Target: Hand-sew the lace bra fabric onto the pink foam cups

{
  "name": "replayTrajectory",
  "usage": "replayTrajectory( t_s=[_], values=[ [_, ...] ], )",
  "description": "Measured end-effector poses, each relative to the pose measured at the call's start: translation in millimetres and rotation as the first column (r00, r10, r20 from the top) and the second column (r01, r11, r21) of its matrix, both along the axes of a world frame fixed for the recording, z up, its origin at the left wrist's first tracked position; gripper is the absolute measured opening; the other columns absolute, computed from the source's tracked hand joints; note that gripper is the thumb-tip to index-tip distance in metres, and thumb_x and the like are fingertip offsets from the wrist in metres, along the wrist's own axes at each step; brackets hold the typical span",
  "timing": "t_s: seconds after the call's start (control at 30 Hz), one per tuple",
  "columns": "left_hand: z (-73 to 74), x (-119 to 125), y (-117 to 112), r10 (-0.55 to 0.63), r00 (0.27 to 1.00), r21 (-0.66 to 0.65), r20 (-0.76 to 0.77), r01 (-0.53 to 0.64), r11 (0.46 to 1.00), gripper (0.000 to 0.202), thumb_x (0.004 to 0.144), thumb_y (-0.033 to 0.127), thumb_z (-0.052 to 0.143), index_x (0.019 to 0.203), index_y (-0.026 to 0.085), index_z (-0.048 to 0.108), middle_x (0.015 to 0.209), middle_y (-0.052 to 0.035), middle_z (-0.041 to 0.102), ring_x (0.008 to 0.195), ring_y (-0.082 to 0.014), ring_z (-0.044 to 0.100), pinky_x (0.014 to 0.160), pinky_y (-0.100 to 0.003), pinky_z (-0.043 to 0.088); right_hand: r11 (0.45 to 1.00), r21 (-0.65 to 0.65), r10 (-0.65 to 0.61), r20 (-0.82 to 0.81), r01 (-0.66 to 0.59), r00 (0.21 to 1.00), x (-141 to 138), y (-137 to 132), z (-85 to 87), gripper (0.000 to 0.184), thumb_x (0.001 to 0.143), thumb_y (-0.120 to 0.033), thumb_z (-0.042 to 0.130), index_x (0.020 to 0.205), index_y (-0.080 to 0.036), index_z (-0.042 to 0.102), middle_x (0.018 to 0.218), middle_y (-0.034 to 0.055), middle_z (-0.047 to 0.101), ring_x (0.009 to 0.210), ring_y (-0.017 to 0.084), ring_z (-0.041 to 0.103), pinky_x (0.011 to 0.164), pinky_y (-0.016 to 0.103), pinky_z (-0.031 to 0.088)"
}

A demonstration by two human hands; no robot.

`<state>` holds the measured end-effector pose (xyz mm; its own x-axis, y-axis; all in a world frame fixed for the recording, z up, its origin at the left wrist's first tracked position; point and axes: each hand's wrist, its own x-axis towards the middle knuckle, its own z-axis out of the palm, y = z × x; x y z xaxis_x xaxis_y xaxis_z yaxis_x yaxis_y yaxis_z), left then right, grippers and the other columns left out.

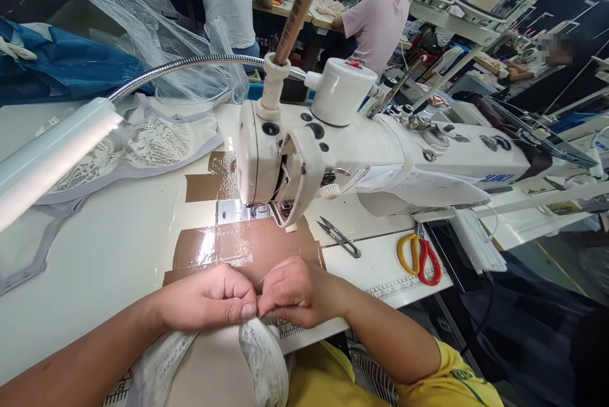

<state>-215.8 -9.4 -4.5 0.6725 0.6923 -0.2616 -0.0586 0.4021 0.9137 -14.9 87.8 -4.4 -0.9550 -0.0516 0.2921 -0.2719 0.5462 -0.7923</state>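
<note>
My left hand (214, 299) is closed in a pinch on the upper edge of a white lace bra (264, 362), thumb on top. Right against it, my right hand (297, 293) is also closed, its thumb and fingers pinching at the same spot on the bra's edge. A fine thread seems to show between the two hands; its ends cannot be made out. The bra's smooth beige cup and lace trim hang over the table's front edge, below my hands. Behind my hands stands a white sewing machine (328, 147), its needle area above a metal plate (233, 212).
Thread snips (339, 237) and red-and-yellow-handled scissors (419, 259) lie to the right. More lace bras (157, 141) spread across the left of the table (118, 236). A lamp tube (57, 156) reaches in from the left. Brown tape (247, 245) covers the table by the needle. Other people sit beyond.
</note>
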Motion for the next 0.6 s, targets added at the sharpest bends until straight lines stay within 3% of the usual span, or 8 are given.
replayTrajectory(
  t_s=[0.2,0.33,0.43,0.6],
  values=[
    [-0.2,-0.7,-1.8,-0.019,1.000,-0.004,0.012,0.019,1.000,0.038,0.088,0.044,0.055,0.066,0.015,0.048,0.054,0.0072,0.029,0.050,-0.0087,0.021,0.045,-0.024,0.015,0.977,-0.200,0.081,0.048,-0.070,0.996,-3.6,4.9,-2.3,0.022,0.093,-0.026,0.052,0.083,-0.010,0.066,0.078,0.0083,0.067,0.074,0.012,0.060,0.073,0.020,0.048],
    [0.5,-0.8,-2.2,-0.018,0.999,0.004,0.031,0.018,1.000,0.038,0.087,0.044,0.056,0.066,0.014,0.050,0.055,0.0067,0.030,0.051,-0.0089,0.023,0.046,-0.024,0.016,0.962,-0.252,0.109,-0.004,-0.106,0.994,-6.5,6.6,-2.4,0.022,0.093,-0.024,0.052,0.084,-0.009,0.066,0.078,0.0096,0.067,0.074,0.012,0.061,0.072,0.020,0.049],
    [1.8,-0.9,-1.8,-0.013,0.999,0.003,0.035,0.013,1.000,0.037,0.087,0.044,0.057,0.067,0.014,0.051,0.055,0.0067,0.031,0.050,-0.0088,0.023,0.045,-0.023,0.017,0.979,-0.171,0.099,-0.051,-0.107,0.994,-7.0,5.5,-1.6,0.021,0.093,-0.024,0.050,0.084,-0.010,0.064,0.079,0.0097,0.067,0.074,0.013,0.061,0.074,0.021,0.049],
    [0.3,-1.7,-2.0,0.018,1.000,-0.005,0.013,-0.018,1.000,0.037,0.086,0.045,0.058,0.066,0.014,0.051,0.055,0.0069,0.031,0.051,-0.0088,0.023,0.045,-0.023,0.017,0.997,0.077,-0.009,-0.142,0.020,0.990,-3.9,-0.6,3.1,0.020,0.091,-0.018,0.044,0.085,-0.015,0.063,0.075,0.0057,0.066,0.067,0.012,0.057,0.067,0.022,0.047]
  ],
)
